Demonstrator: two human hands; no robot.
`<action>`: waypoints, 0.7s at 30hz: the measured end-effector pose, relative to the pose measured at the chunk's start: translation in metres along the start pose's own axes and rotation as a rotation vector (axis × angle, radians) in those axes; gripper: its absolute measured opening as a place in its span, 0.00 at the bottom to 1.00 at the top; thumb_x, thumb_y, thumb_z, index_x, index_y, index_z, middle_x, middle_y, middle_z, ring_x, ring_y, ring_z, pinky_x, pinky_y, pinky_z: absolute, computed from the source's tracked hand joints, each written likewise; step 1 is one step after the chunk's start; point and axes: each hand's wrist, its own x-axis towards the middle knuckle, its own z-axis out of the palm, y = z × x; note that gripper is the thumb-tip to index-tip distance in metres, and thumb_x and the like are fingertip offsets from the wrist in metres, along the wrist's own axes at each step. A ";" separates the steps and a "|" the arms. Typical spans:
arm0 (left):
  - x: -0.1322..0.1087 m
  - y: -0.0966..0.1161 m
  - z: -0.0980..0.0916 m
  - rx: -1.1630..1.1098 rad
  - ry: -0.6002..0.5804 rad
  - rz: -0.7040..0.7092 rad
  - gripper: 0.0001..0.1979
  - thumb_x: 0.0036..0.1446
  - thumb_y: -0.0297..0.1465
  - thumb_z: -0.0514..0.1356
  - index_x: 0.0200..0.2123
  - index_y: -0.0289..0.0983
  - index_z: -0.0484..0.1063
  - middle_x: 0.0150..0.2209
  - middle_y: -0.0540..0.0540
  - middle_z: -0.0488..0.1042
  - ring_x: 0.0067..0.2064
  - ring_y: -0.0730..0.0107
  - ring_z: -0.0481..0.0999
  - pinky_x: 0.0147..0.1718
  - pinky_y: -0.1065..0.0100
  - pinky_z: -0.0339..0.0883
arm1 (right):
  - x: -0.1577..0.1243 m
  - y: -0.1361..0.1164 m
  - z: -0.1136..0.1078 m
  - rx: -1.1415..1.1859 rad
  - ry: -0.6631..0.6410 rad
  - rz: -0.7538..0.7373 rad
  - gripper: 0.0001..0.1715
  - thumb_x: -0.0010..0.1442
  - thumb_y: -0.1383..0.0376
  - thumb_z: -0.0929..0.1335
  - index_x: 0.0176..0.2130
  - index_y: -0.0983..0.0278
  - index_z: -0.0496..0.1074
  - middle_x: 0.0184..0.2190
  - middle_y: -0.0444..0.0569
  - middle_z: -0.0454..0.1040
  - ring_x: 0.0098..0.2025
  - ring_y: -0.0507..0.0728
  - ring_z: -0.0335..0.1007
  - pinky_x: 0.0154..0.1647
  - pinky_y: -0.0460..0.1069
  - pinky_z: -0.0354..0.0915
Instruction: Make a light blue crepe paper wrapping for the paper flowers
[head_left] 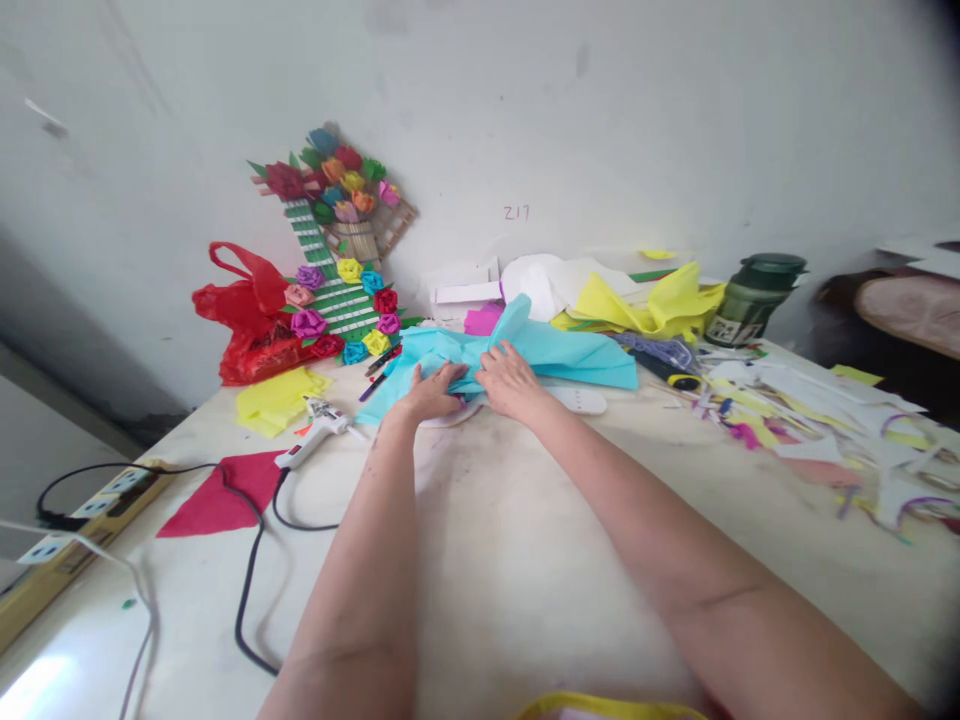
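Note:
A crumpled sheet of light blue paper (pixel 577 352) lies across the far middle of the table, one fold standing up. My left hand (pixel 436 390) rests on its near edge with the fingers apart. Just to the right, my right hand (pixel 510 380) has its fingers bent and closed on the same paper. White pieces, one like a rounded strip (pixel 576 400), show from under the blue paper. Magenta paper (pixel 482 320) is behind it.
A glue gun (pixel 311 442) with a black cord, red paper (pixel 225 495) and a power strip (pixel 82 530) are at left. Paper flowers on a green stand (pixel 341 305) and a red bag (pixel 251 320) are behind. Scraps (pixel 817 450) and a green bottle (pixel 752 300) are right.

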 end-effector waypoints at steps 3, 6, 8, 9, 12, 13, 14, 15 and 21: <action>0.003 -0.004 0.000 0.001 0.003 0.017 0.29 0.53 0.40 0.49 0.59 0.45 0.48 0.62 0.48 0.50 0.64 0.60 0.41 0.57 0.42 0.27 | 0.001 0.002 0.003 0.003 0.036 -0.040 0.16 0.50 0.70 0.65 0.40 0.69 0.72 0.51 0.58 0.64 0.55 0.63 0.52 0.61 0.61 0.36; 0.007 -0.013 0.004 -0.058 0.015 0.060 0.22 0.59 0.38 0.41 0.58 0.50 0.52 0.62 0.53 0.50 0.64 0.63 0.43 0.57 0.44 0.29 | 0.001 0.003 0.001 0.015 -0.001 -0.093 0.19 0.47 0.65 0.68 0.41 0.69 0.71 0.49 0.56 0.66 0.57 0.63 0.49 0.61 0.62 0.31; 0.009 -0.018 0.007 -0.073 0.036 0.071 0.23 0.61 0.33 0.35 0.58 0.51 0.52 0.62 0.55 0.51 0.64 0.66 0.43 0.58 0.46 0.31 | 0.001 0.003 -0.003 0.019 -0.034 -0.096 0.19 0.48 0.61 0.68 0.41 0.68 0.70 0.43 0.55 0.70 0.54 0.62 0.55 0.61 0.63 0.29; 0.010 -0.021 0.008 -0.069 0.047 0.069 0.24 0.61 0.32 0.34 0.58 0.50 0.52 0.62 0.55 0.52 0.64 0.67 0.43 0.58 0.47 0.31 | 0.001 0.003 -0.005 0.019 -0.043 -0.094 0.20 0.49 0.60 0.68 0.41 0.68 0.70 0.40 0.55 0.71 0.51 0.62 0.58 0.61 0.64 0.29; 0.010 -0.024 0.010 -0.036 0.066 0.068 0.26 0.59 0.28 0.35 0.59 0.50 0.50 0.62 0.55 0.52 0.64 0.69 0.43 0.59 0.49 0.31 | 0.002 0.005 -0.008 0.007 -0.062 -0.083 0.21 0.49 0.59 0.68 0.42 0.68 0.69 0.34 0.53 0.72 0.47 0.62 0.60 0.60 0.65 0.29; 0.011 -0.025 0.011 -0.032 0.068 0.066 0.26 0.59 0.27 0.36 0.59 0.51 0.50 0.62 0.55 0.51 0.64 0.69 0.43 0.59 0.50 0.32 | 0.002 0.005 -0.009 0.003 -0.075 -0.083 0.19 0.50 0.60 0.68 0.41 0.67 0.70 0.33 0.53 0.72 0.47 0.62 0.60 0.60 0.66 0.29; 0.011 -0.025 0.011 -0.030 0.068 0.062 0.26 0.59 0.27 0.36 0.59 0.51 0.50 0.62 0.55 0.51 0.64 0.70 0.43 0.59 0.50 0.32 | 0.002 0.006 -0.008 0.001 -0.091 -0.083 0.17 0.50 0.61 0.67 0.40 0.67 0.71 0.32 0.53 0.72 0.47 0.62 0.60 0.59 0.66 0.29; 0.012 -0.026 0.011 -0.028 0.065 0.061 0.27 0.59 0.27 0.35 0.59 0.51 0.50 0.62 0.54 0.51 0.64 0.70 0.43 0.59 0.50 0.33 | 0.002 0.007 -0.008 0.001 -0.102 -0.082 0.14 0.51 0.62 0.67 0.38 0.67 0.72 0.31 0.53 0.72 0.47 0.62 0.60 0.59 0.66 0.29; 0.015 -0.025 0.011 -0.032 0.048 0.058 0.25 0.61 0.30 0.33 0.60 0.49 0.50 0.62 0.53 0.52 0.64 0.70 0.43 0.59 0.49 0.33 | 0.003 0.011 -0.009 0.031 -0.043 -0.147 0.12 0.50 0.66 0.66 0.37 0.66 0.74 0.44 0.54 0.70 0.55 0.63 0.54 0.61 0.63 0.27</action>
